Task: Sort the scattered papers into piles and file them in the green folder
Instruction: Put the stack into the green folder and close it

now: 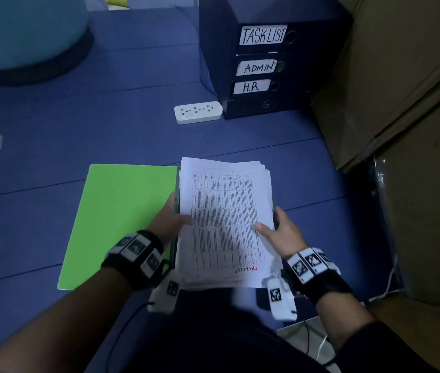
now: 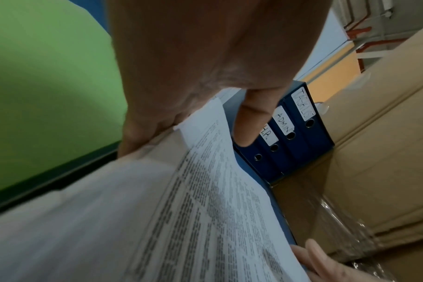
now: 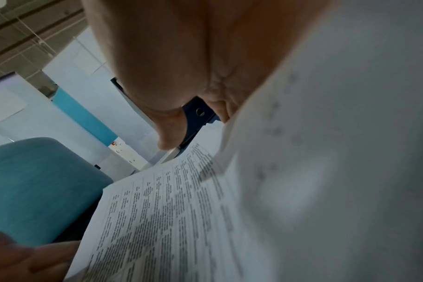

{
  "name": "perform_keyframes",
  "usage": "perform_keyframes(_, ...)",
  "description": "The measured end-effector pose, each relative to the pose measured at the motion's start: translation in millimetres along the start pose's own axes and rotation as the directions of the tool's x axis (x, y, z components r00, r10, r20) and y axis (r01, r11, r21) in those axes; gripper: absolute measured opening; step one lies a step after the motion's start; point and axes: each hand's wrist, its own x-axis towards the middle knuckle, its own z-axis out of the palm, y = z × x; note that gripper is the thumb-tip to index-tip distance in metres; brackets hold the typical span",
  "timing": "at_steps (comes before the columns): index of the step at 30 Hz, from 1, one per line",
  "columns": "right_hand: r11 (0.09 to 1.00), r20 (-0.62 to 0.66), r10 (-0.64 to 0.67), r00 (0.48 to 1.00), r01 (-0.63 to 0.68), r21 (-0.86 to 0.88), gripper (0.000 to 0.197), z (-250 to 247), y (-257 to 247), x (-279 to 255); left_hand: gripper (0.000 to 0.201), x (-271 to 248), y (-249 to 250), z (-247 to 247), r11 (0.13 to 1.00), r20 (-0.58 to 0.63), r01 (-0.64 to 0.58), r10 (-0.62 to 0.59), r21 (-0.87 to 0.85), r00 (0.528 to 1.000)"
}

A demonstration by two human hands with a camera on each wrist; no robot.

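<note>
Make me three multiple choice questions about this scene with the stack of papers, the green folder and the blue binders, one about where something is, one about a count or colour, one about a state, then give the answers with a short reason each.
1. Where is the white power strip?
A. On the stack of papers
B. On the floor, left of the blue binders
C. Inside the folder

2. How many binder spines carry a handwritten label?
A. Three
B. One
C. Five

3. What state is the green folder in?
A. Closed flat
C. Standing upright
B. Open, one cover lying flat to the left

Answers:
1. B: it lies on the blue floor beside the blue binders.
2. A: TASKLIST, ADMIN and H.R. are labelled; the bottom spine is bare.
3. B: the cover lies spread while the left hand and right hand hold the stack of papers by its sides over the other half.
</note>
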Motion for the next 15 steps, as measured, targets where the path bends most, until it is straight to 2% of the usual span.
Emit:
perform_keyframes(2,1.000,0.027,0.003,1.000,-0.003,-0.021,0.080,2.5,13.7,-15.3,0.067,-10.7,-17.4,-4.9,0.994,0.021,-0.029,0.026,0.103,0.999)
perform_keyframes(5,0.999,0.071,-0.001,0.997,0.004,-0.052,0.082,14.2,29.8,-33.8,0.101,-20.3,-43.4,-5.7,0.964,0.082,0.004,-0.027,0.267,0.996)
perform_keyframes(6,0.998,0.075,0.003,0.997,0.002,-0.065,0.085,19.4,34.5,-36.1,0.106,-20.2,-48.4,-2.6,0.951,0.078,0.012,-0.038,0.308,0.996)
perform_keyframes(11,0.999,0.058,-0.038,0.998,0.040,-0.037,0.104,25.0,40.3,-43.1,0.105,-16.3,-52.6,14.8,0.926,0.030,-0.074,0.068,0.370,0.997)
perform_keyframes(13,0.994,0.067,-0.112,0.991,0.112,0.001,0.120,19.1,40.2,-47.6,0.111,-20.7,-57.0,8.1,0.867,0.024,-0.151,0.159,0.474,0.987)
perform_keyframes(15,0.985,0.135,-0.152,0.979,0.160,-0.056,0.137,16.5,39.2,-55.7,0.123,-30.5,-64.4,1.4,0.749,0.100,-0.212,0.192,0.627,0.976)
